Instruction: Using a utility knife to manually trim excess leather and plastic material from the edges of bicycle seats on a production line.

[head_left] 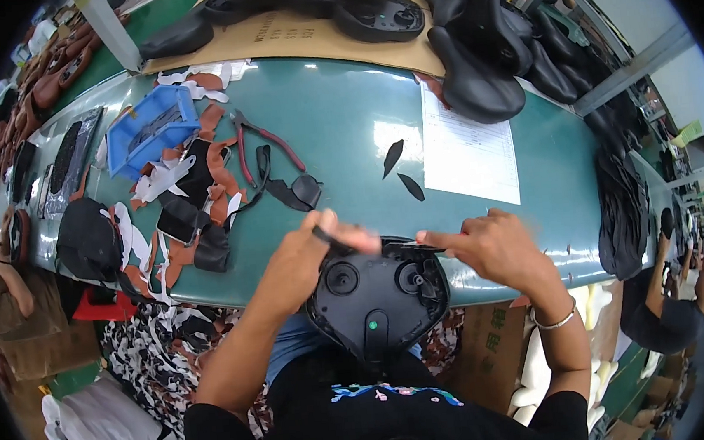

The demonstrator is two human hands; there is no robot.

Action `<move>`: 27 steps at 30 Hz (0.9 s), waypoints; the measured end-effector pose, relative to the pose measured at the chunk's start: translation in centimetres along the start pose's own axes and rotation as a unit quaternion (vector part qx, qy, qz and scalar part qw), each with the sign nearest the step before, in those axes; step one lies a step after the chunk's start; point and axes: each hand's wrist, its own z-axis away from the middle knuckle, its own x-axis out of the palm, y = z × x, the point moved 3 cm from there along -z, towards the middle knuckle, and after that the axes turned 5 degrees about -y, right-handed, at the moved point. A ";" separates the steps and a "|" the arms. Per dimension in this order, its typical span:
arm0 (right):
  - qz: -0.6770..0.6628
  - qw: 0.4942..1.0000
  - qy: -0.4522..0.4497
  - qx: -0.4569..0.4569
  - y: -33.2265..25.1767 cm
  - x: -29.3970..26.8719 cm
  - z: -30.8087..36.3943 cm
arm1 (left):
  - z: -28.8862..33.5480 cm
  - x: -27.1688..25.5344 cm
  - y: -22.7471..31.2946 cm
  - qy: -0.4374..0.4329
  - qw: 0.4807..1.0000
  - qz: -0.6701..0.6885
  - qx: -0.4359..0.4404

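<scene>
A black bicycle saddle (pixel 385 300) rests upside down over my lap at the table's front edge, its plastic underside facing up. My left hand (pixel 305 253) is closed at its far left rim, gripping a dark strip (pixel 329 239); its fingertips are smeared by motion. At the far right of the rim, my right hand (pixel 495 246) is closed on a slim tool with a thin blade (pixel 416 246). The tool's handle is mostly covered by my fingers. Two small black offcuts (pixel 402 173) lie on the table beyond the saddle.
Red-handled pincers (pixel 267 140), leather scraps (pixel 216 177), a phone (pixel 178 219) and a blue bin (pixel 151 132) lie left. A paper sheet (pixel 470 144) and black saddles (pixel 480 61) are right and far. Other people are at both sides; scraps (pixel 155 343) fill the space below.
</scene>
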 end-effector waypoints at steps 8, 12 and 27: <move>0.025 0.987 -0.066 0.141 -5.5 0.3 5.7 | -0.1 -6.0 7.3 0.027 0.919 0.146 0.365; 0.040 0.983 -0.022 0.177 -5.9 -0.2 5.2 | -5.0 -2.0 4.6 -0.192 0.939 -0.286 0.005; -0.173 0.966 -0.104 0.163 -2.0 -1.1 3.5 | -6.5 1.1 3.7 -0.224 0.969 -0.089 0.050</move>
